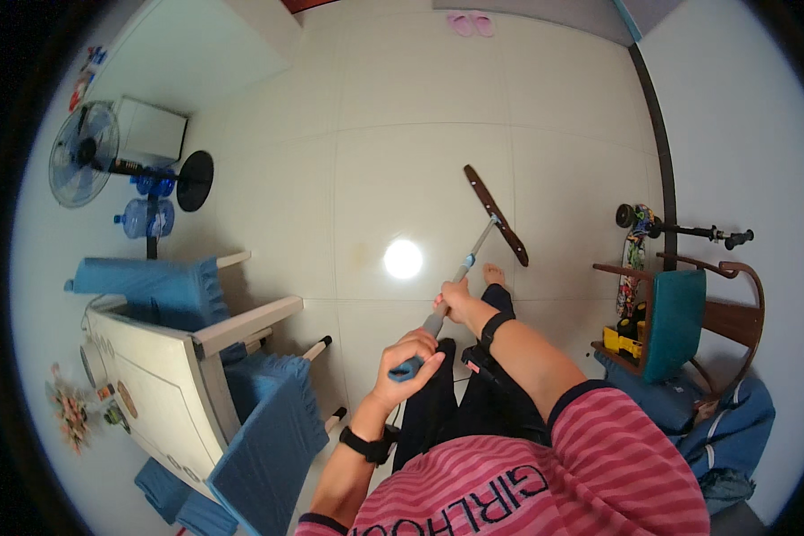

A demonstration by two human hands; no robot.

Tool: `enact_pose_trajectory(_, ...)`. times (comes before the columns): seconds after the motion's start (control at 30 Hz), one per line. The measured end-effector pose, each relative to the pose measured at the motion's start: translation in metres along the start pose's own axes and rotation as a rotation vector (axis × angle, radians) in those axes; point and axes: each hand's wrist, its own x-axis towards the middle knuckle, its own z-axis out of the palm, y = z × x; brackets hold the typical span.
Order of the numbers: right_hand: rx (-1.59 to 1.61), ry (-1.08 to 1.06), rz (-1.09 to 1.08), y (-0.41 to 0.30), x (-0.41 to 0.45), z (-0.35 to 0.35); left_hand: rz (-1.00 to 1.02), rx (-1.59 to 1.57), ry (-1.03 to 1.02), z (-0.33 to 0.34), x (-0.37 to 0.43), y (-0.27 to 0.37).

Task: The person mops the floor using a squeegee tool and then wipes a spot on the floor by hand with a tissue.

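My left hand (409, 365) is wrapped around the blue-grey upper end of a mop's pole (465, 264), close to my body. Lower on the same pole, my right hand (452, 299) grips the grey section. The pole slants away from me and joins a long, narrow brown mop head (496, 216), which lies on the tiled floor (415, 161) just beyond my bare foot (494, 274). Both wrists wear black bands.
At left stand a pale table (154, 402), chairs with blue covers (268, 435), a standing fan (84, 154) and water jugs (149, 218). At right are a teal-seated chair (675, 325), a patterned scooter (633, 261) and blue bags (730, 429). Pink slippers (470, 25) lie far ahead.
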Motion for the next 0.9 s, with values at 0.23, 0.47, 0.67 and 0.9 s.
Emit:
enact_pose_trajectory(0.23,-0.090,-0.184,0.189,0.128,-0.011,0.048,-0.049,0.091,0.256,-0.035,-0.132,0.020)
enact_pose_trajectory(0.47,-0.327,-0.158,0.353,0.194,-0.034,0.073,-0.099,0.102,0.382,-0.031,-0.188,0.049)
enact_pose_trajectory(0.67,-0.394,-0.132,0.061,0.162,-0.085,0.064,-0.062,0.099,0.266,-0.021,-0.183,0.064)
enact_pose_trajectory(0.9,-0.371,-0.097,-0.257,0.068,-0.063,0.027,-0.275,0.335,0.241,0.017,-0.126,0.066)
